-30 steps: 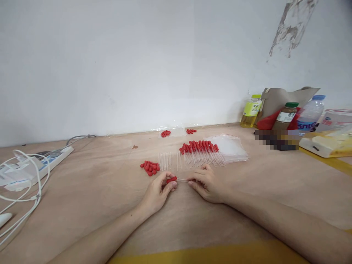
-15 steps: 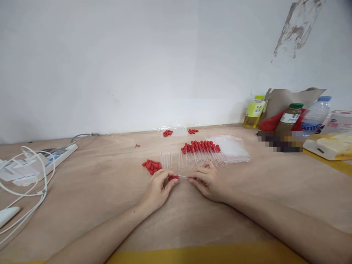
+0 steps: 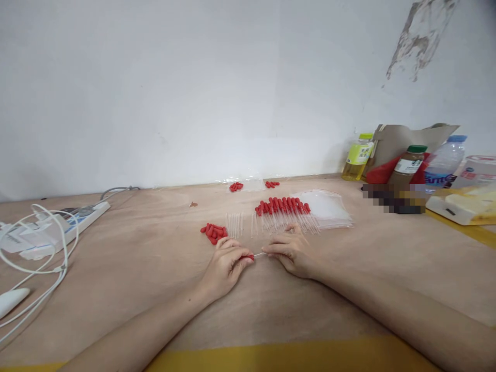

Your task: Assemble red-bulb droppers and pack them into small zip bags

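Note:
My left hand [image 3: 228,264] pinches a red rubber bulb [image 3: 250,257], most of it hidden by the fingers. A thin clear glass tube [image 3: 259,254] runs from the bulb's mouth to my right hand [image 3: 291,251], which grips its other end between thumb and fingers. Just beyond my left hand lies a pile of loose red bulbs [image 3: 214,232]. Several bare clear tubes [image 3: 234,225] lie side by side past the fingertips. Behind my right hand, a row of droppers [image 3: 284,209] has red bulbs fitted on clear tubes.
Clear plastic bags [image 3: 329,207] lie beside the droppers. Small red bulb heaps [image 3: 236,187] sit near the wall. At left are a power strip [image 3: 87,222] and white cables [image 3: 64,258]. A tea bottle [image 3: 358,157], a green-capped bottle [image 3: 408,165] and a grey bag [image 3: 391,147] stand at right.
The bulb and my left fingers have shifted slightly right and toward me, and the fingers cover more of the bulb. The tube now slants up toward my right hand.

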`<state>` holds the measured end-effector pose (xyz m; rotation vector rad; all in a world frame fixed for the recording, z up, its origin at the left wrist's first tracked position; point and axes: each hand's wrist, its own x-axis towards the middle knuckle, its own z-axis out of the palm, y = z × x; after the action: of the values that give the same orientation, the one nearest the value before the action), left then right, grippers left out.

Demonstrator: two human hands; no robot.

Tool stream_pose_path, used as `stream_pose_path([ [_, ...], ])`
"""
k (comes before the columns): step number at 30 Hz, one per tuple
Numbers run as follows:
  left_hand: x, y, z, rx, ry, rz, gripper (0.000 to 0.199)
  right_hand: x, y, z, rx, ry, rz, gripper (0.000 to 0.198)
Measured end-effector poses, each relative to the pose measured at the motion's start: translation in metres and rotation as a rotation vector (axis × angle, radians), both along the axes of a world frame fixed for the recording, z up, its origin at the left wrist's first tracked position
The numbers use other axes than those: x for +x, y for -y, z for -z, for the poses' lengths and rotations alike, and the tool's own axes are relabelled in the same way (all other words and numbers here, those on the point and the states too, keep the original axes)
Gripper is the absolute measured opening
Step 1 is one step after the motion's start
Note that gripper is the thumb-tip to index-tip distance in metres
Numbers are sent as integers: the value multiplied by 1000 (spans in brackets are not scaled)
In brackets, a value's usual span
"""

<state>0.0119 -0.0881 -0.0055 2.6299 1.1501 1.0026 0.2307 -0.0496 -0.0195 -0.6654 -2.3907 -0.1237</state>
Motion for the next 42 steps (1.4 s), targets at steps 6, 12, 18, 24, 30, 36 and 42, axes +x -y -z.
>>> stream_pose_path([
  [6,-2,-8,5,177,-113,28,10,-7,6,1,53,-34,52,22],
  [12,-2,-9,5,265,-155,61,9,-14,15,-1,-12,-49,77,24],
  [18,1,-7,4,310,-183,88,9,-17,14,-1,-91,-3,71,26],
  [24,-3,-15,5,343,-176,45,10,-18,21,-17,-97,118,142,24],
  [30,-14,-4,0,90,-33,-43,36,4,6,-32,-346,65,322,24],
  [36,-13,4,-9,-263,-262,234,43,-3,-51,-45,-523,-132,727,30],
  [42,-12,1,-6,-273,-238,232,42,-40,-77,-35,-423,-43,911,27],
])
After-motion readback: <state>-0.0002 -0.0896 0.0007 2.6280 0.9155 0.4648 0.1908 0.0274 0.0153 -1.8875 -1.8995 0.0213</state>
